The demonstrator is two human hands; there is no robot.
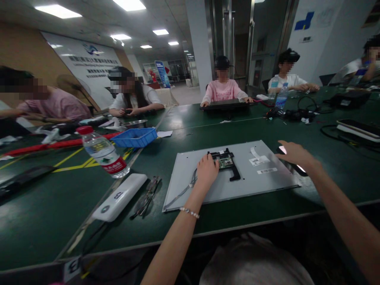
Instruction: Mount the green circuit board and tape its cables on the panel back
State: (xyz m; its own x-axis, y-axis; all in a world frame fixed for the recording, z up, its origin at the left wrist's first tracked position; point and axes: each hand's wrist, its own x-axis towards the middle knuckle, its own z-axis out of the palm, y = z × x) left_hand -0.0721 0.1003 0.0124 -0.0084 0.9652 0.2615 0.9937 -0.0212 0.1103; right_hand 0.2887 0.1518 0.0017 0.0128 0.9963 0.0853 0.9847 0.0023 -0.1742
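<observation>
A flat grey display panel [190, 162] lies back side up on the table in front of me. On it sits a black plastic bracket [235, 172] around a green circuit board [226, 161]. My left hand [208, 170] is over the bracket's left end, fingers bent down onto it; the fingertips are partly hidden. Grey wires [184, 190] run from beneath that hand to the panel's near left corner. My right hand [297, 155] is at the panel's right edge, fingers stretched out, above a phone [301, 169] with a lit screen that it partly covers.
Left of the panel are folded glasses [146, 198], a white power bank [120, 198], a water bottle [102, 152] and a blue tray [135, 137]. Cables [297, 114] and a bottle [281, 97] stand at the far right. Several people sit around the table; one across holds a dark panel [227, 105].
</observation>
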